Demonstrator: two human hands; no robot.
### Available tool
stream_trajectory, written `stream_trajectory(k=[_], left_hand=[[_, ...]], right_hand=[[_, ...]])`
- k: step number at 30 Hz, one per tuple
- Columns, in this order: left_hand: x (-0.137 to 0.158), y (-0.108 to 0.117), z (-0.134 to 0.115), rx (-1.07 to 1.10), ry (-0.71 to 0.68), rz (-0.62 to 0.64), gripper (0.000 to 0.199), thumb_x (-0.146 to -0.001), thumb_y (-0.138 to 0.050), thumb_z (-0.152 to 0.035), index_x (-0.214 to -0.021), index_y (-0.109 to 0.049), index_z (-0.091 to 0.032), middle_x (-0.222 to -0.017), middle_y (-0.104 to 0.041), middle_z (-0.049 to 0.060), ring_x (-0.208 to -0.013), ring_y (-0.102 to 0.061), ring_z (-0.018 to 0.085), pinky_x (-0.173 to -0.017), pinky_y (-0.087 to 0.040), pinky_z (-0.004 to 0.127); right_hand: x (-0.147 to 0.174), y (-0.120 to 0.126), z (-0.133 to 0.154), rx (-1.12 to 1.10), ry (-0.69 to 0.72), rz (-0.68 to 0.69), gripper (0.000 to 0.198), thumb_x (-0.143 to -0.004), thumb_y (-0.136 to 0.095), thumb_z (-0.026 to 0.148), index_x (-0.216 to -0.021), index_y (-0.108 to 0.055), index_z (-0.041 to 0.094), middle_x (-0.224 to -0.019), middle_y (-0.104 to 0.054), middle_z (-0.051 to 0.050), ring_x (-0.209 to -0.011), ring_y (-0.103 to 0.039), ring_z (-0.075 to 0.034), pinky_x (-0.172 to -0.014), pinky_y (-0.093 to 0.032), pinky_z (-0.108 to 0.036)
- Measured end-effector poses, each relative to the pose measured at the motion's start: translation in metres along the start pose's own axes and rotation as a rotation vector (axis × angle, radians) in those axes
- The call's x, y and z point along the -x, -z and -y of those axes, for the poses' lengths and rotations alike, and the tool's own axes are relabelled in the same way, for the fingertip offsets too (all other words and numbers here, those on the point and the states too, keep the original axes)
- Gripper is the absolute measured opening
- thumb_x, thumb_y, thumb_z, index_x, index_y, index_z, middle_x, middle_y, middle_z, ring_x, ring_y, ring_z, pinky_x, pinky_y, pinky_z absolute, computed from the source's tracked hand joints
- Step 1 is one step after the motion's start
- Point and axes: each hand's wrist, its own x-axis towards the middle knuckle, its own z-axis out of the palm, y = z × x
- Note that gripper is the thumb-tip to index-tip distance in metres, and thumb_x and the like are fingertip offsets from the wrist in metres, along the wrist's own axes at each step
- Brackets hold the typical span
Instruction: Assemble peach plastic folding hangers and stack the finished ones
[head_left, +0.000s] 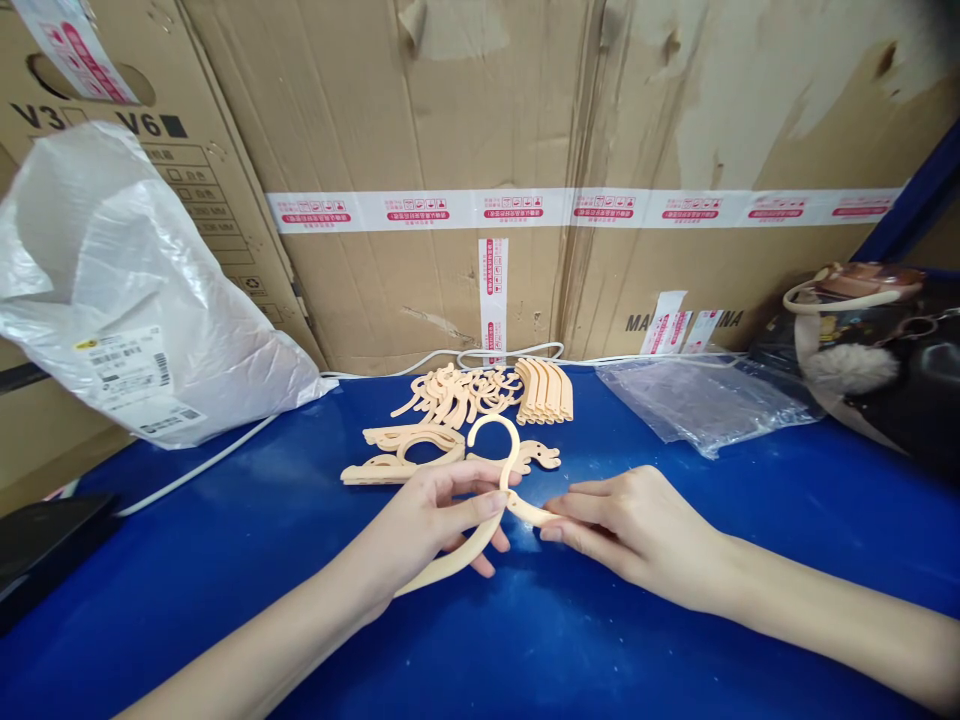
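I watch the cream hanger (505, 480) held above the blue desk (480, 660), its hook (514, 443) pointing up; I place everything else by that hook. My left hand (450, 510) pinches the joint just below the hook, thumb near the pivot, the other fingers loosely spread, with the long curved bar (459, 562) running down to the left of the hook. My right hand (630, 520) is nearly closed, thumb and fingers gripping the stubbier bar (529, 512) to the right below the hook, its outer end hidden. Beyond the hook lie jumbled curved pieces (457, 392) and a row of curved strips (545, 392). I expect the hanger to be light, fairly stiff and rather smooth; the thin hook looks easiest to snap, so I'd favour holding the joint and both bars.
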Motion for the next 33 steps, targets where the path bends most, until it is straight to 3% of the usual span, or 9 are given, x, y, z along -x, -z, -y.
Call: stream_trajectory(k=[7,12,15,19,25,29,31,33], left_hand=[[-0.002,-0.003,0.003,-0.076,0.002,-0.006,0.036,-0.075,-0.068,-0.037,-0.101,-0.064,-0.013,-0.072,-0.060,0.001,-0.066,-0.060,0.015,-0.055,-0.054,0.026],[-0.001,-0.005,0.010,-0.268,-0.065,0.050,0.031,-0.085,-0.055,-0.041,-0.097,-0.065,-0.013,-0.060,-0.055,-0.001,-0.053,-0.053,0.011,-0.047,-0.045,0.020],[0.001,-0.007,0.010,-0.317,-0.071,0.093,0.030,-0.087,-0.051,-0.040,-0.096,-0.064,-0.015,-0.070,-0.057,0.000,-0.054,-0.053,0.010,-0.046,-0.042,0.018],[0.003,-0.009,0.011,-0.384,-0.066,0.105,0.028,-0.088,-0.047,-0.038,-0.100,-0.062,-0.017,-0.085,-0.061,0.002,-0.055,-0.053,0.009,-0.046,-0.040,0.019],[0.008,-0.010,0.011,-0.765,-0.244,0.063,0.017,-0.086,-0.052,-0.033,-0.087,-0.061,-0.018,-0.066,-0.052,-0.004,-0.056,-0.041,0.010,-0.050,-0.029,0.022],[0.014,-0.013,0.006,-0.928,-0.278,0.084,0.017,-0.090,-0.048,-0.034,-0.086,-0.056,-0.020,-0.069,-0.052,-0.002,-0.059,-0.041,0.013,-0.053,-0.027,0.023],[0.015,-0.016,0.004,-0.963,-0.266,0.075,0.020,-0.091,-0.045,-0.037,-0.085,-0.054,-0.020,-0.069,-0.052,-0.002,-0.058,-0.041,0.014,-0.053,-0.026,0.023],[0.015,-0.018,0.004,-0.974,-0.272,0.058,0.022,-0.092,-0.043,-0.039,-0.086,-0.053,-0.021,-0.070,-0.054,-0.001,-0.058,-0.044,0.014,-0.053,-0.027,0.024]], right_hand=[[-0.002,-0.001,0.000,0.016,-0.010,0.004,0.041,-0.098,-0.036,0.036,-0.074,-0.062,0.017,-0.063,-0.060,0.001,-0.052,-0.050,-0.008,-0.051,-0.029,-0.021],[-0.003,-0.003,-0.009,0.044,0.067,0.010,0.028,-0.093,-0.044,0.034,-0.079,-0.062,0.018,-0.064,-0.061,0.002,-0.053,-0.049,-0.009,-0.053,-0.028,-0.023],[-0.006,-0.001,-0.015,0.092,0.121,-0.002,0.025,-0.089,-0.050,0.035,-0.075,-0.061,0.018,-0.060,-0.057,0.002,-0.056,-0.047,-0.011,-0.060,-0.031,-0.025],[-0.007,0.003,-0.020,0.185,0.171,-0.092,0.031,-0.089,-0.049,0.042,-0.073,-0.060,0.017,-0.068,-0.056,-0.002,-0.067,-0.046,-0.015,-0.068,-0.032,-0.030],[-0.008,0.004,-0.021,0.171,0.190,-0.206,0.031,-0.085,-0.055,0.048,-0.090,-0.057,0.017,-0.098,-0.060,-0.008,-0.093,-0.050,-0.022,-0.084,-0.036,-0.037],[-0.007,0.002,-0.021,0.171,0.205,-0.332,0.038,-0.081,-0.060,0.051,-0.097,-0.053,0.017,-0.115,-0.056,-0.013,-0.109,-0.047,-0.025,-0.091,-0.037,-0.040],[-0.005,0.001,-0.021,0.219,0.208,-0.392,0.035,-0.082,-0.059,0.049,-0.095,-0.053,0.017,-0.117,-0.055,-0.015,-0.110,-0.047,-0.026,-0.089,-0.038,-0.040],[-0.004,0.002,-0.018,0.273,0.222,-0.400,0.028,-0.086,-0.055,0.044,-0.095,-0.055,0.017,-0.105,-0.060,-0.012,-0.096,-0.053,-0.023,-0.079,-0.039,-0.036]])
